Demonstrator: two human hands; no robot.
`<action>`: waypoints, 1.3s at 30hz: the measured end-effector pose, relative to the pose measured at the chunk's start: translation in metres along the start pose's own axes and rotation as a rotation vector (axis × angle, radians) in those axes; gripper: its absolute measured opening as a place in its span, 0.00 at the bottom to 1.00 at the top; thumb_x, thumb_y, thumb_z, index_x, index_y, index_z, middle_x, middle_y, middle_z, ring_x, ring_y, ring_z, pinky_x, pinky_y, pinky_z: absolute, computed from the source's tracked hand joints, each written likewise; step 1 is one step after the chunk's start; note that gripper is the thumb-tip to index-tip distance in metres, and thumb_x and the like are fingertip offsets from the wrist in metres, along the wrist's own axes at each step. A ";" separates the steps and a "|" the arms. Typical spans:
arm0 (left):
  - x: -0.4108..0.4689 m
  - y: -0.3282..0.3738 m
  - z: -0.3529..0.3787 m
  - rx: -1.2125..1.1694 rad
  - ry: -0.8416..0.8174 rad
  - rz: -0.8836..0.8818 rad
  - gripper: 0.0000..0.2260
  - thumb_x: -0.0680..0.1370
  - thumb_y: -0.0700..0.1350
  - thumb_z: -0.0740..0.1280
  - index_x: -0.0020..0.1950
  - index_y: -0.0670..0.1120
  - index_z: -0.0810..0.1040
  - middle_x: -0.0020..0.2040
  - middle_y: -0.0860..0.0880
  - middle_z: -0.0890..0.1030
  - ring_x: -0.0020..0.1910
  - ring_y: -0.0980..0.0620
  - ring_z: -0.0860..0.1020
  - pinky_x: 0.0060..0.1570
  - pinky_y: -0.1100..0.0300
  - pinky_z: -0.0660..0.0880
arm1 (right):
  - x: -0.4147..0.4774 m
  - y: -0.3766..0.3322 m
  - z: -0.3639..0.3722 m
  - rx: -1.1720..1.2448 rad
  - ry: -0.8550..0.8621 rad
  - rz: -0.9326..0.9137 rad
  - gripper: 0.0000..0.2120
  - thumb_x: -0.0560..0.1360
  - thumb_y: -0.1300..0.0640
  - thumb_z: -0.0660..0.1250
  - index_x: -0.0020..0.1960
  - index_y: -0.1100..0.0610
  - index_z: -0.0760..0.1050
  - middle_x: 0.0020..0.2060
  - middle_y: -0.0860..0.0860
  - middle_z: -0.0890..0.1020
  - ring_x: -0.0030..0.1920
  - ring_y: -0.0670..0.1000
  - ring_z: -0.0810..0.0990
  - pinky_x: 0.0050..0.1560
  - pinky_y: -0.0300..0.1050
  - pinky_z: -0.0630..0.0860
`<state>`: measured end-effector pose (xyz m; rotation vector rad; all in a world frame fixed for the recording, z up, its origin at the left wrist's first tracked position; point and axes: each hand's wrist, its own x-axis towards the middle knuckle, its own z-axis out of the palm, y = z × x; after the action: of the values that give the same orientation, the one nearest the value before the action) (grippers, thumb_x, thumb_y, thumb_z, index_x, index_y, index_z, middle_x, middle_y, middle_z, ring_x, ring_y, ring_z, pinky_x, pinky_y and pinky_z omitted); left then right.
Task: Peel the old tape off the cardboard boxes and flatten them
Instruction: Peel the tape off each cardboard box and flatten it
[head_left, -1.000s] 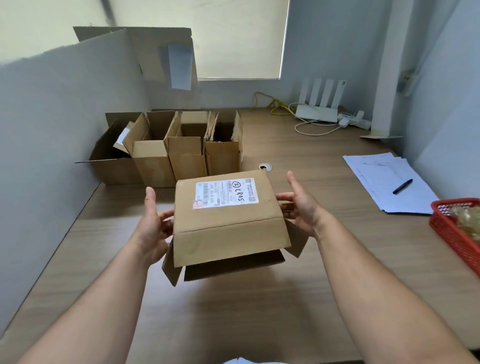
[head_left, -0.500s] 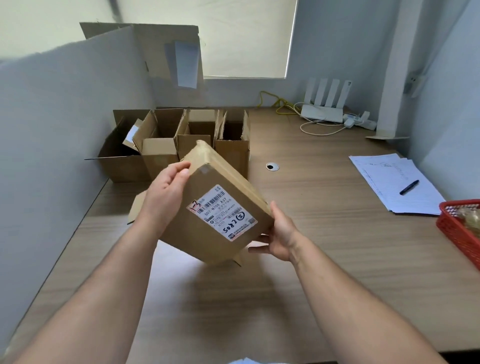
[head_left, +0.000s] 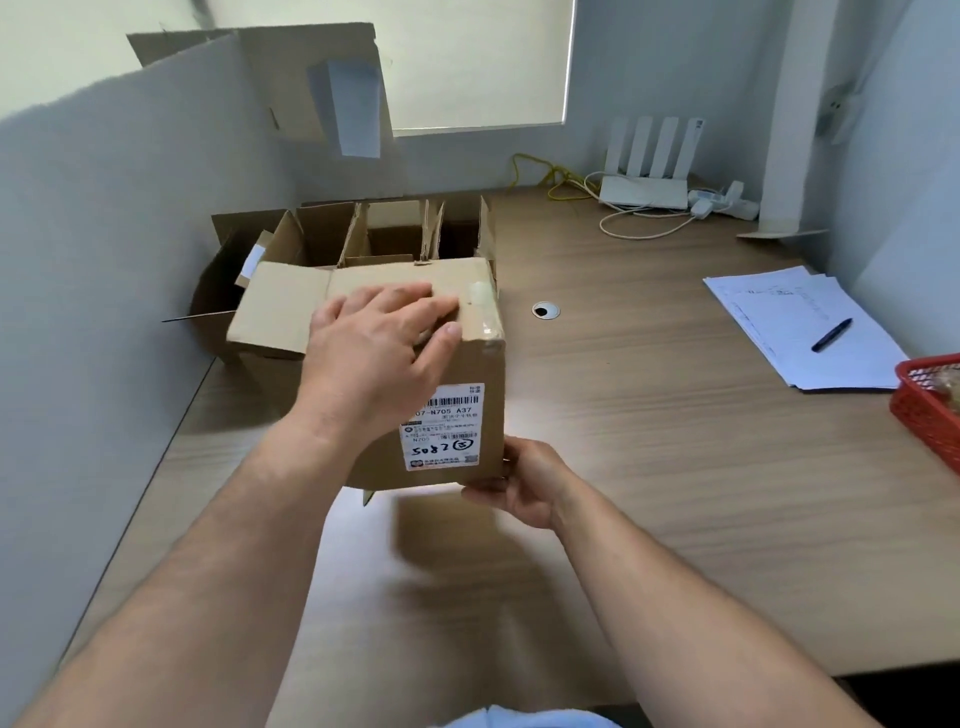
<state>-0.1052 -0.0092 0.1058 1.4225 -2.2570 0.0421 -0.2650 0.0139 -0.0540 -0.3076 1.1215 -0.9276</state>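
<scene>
Brown cardboard box (head_left: 470, 364) hangs over our wooden desk (head_left: 675, 467): our left hand (head_left: 374, 353) lies flat on its top, just beside the clear old tape (head_left: 480, 299), and our right hand (head_left: 524, 486) grips its bottom corner.

**What can be read**

A white shipping label (head_left: 444, 427) sits on the near face of the cardboard box (head_left: 491, 358). Under its barcode (head_left: 453, 401) stands bold print, "07-N705 A37", its start hidden behind the left hand (head_left: 374, 358). Lower down is a small "N705". Beneath that, black handwriting, upside down, reads roughly "2805" beside a circled mark. The other fine print is too small to read, as is the writing on the sheets of paper (head_left: 795, 322).
</scene>
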 end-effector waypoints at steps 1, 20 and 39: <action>0.000 -0.001 0.003 0.014 -0.027 -0.010 0.22 0.79 0.62 0.51 0.70 0.60 0.71 0.71 0.56 0.70 0.71 0.51 0.63 0.67 0.48 0.57 | 0.003 0.002 0.000 -0.027 0.007 0.018 0.16 0.81 0.58 0.53 0.56 0.61 0.78 0.45 0.57 0.82 0.42 0.55 0.80 0.44 0.52 0.80; -0.039 -0.012 0.069 0.011 -0.215 -0.037 0.19 0.80 0.59 0.56 0.69 0.58 0.71 0.73 0.51 0.65 0.71 0.50 0.58 0.68 0.51 0.51 | -0.009 -0.024 -0.038 -0.478 0.307 -0.316 0.03 0.77 0.58 0.64 0.46 0.56 0.76 0.38 0.51 0.77 0.36 0.48 0.75 0.37 0.43 0.73; -0.037 -0.021 0.060 0.012 -0.382 0.074 0.28 0.73 0.69 0.45 0.72 0.66 0.61 0.76 0.59 0.60 0.75 0.56 0.53 0.74 0.52 0.45 | -0.029 -0.083 -0.002 -0.536 -0.016 -0.506 0.06 0.75 0.61 0.65 0.44 0.53 0.79 0.39 0.47 0.81 0.43 0.48 0.74 0.42 0.42 0.66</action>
<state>-0.0965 -0.0040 0.0330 1.4518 -2.6184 -0.2096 -0.3101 -0.0134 0.0157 -1.0723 1.2940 -1.0446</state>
